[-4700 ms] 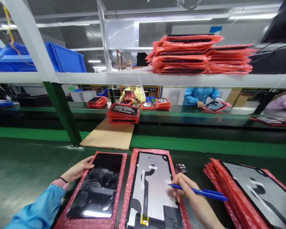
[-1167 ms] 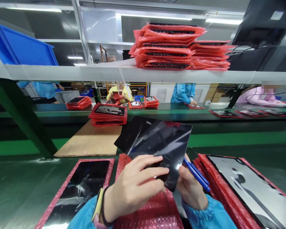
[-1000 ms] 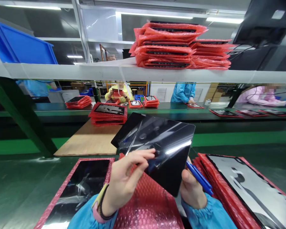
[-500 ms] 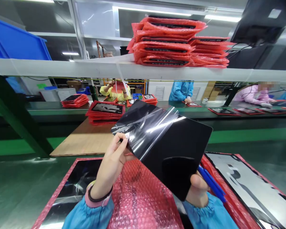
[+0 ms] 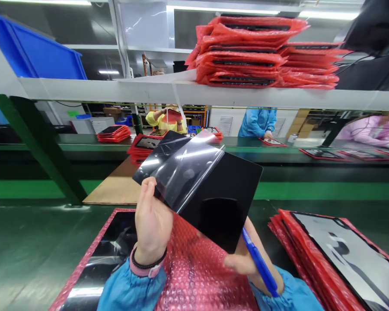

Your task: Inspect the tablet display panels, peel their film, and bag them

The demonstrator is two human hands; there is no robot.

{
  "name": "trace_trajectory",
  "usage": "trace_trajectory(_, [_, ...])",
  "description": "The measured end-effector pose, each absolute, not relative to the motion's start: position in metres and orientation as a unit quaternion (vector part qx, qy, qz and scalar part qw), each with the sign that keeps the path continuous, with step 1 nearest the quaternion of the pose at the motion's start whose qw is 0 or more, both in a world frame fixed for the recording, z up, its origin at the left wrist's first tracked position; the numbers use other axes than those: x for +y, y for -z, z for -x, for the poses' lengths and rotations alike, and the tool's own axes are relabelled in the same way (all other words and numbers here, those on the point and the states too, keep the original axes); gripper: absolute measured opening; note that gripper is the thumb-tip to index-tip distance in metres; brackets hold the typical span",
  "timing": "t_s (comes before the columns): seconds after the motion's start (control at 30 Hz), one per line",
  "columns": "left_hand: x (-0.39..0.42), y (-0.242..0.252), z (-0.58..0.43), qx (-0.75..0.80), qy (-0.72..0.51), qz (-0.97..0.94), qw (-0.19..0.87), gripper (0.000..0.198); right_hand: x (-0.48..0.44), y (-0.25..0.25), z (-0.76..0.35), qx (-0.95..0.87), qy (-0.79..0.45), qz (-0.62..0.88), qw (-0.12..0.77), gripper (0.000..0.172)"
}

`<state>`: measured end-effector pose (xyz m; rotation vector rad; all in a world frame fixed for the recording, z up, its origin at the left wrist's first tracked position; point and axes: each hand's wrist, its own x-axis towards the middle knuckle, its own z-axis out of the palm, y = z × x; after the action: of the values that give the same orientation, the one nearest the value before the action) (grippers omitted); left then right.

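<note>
A glossy black flat panel [image 5: 236,181], like a tablet screen, is held up tilted before me. Clear film [image 5: 184,172] lies curled back over its left part, with a fold across the middle. At the panel's left edge, the fingers of my left hand [image 5: 154,222] are closed on the film's corner; the thumb is hidden. My right hand [image 5: 251,259] holds the panel at its lower right corner, some fingers hidden behind it. A blue pen [image 5: 259,263] is also tucked in that hand. Below lies red bubble wrap [image 5: 194,268].
Left of the wrap lies another black panel [image 5: 103,255] on red bubble wrap. A stack of red-wrapped panels [image 5: 346,255] stands on the right. Overhead, a shelf [image 5: 142,88] carries red-wrapped stacks [image 5: 243,52] and a blue bin [image 5: 42,52]. Co-workers sit across the line.
The panel has shifted left and slightly down in view with both hands. My left hand has turned more upright. The pen now shows in front of my right hand.
</note>
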<state>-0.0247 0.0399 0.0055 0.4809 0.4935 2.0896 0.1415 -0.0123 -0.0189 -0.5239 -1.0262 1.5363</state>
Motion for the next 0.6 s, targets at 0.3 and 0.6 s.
trace_trajectory(0.3, [0.044,-0.009,0.037,0.223,-0.852,-0.206,0.426,0.005,-0.013,0.014,-0.137,-0.469,-0.631,0.234,0.572,0.054])
trace_trajectory(0.6, [0.053,-0.008,0.056,0.28,-0.855,-0.263,0.348,0.008,-0.013,0.009,-0.156,-0.483,-0.547,0.31,0.61,0.022])
